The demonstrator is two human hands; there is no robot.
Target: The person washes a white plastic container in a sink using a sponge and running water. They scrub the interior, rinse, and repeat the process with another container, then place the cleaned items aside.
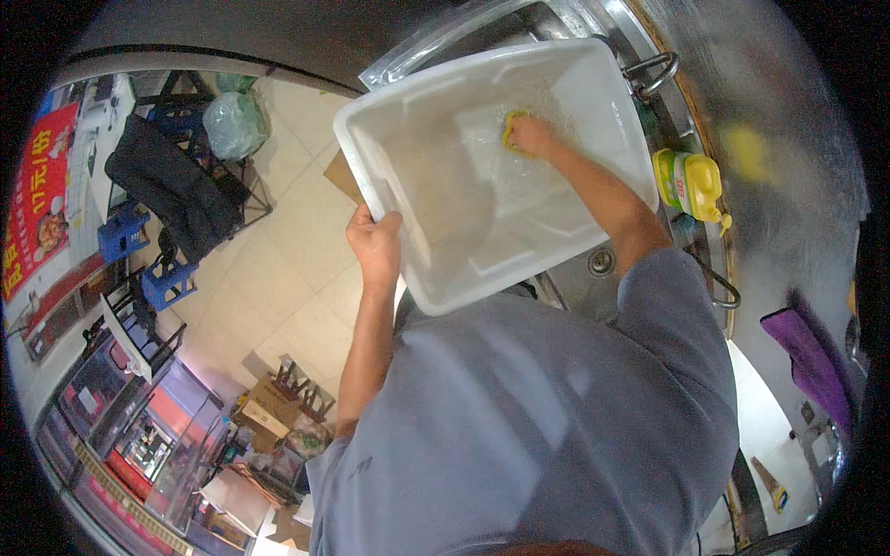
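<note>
A large white plastic tub [445, 295] is tilted in front of me, its wet inside facing up. My left hand [375, 240] grips the tub's left rim, thumb over the edge. Inside the tub, my right hand [535, 135] presses a yellow cloth or sponge [513, 132] against the wall, mostly hidden under the fingers. Soapy-looking wetness shows on the surface around it. Part of a metal sink with a drain [601, 263] lies below the tub's right side.
Right of the tub stand a yellow detergent bottle [699, 182] and a curved metal faucet [657, 73]. A purple cloth [806, 361] hangs or lies farther right. On the left are blue stools [167, 285], a black-draped chair or table [177, 181] and cardboard boxes [268, 410] on the tiled floor [299, 271].
</note>
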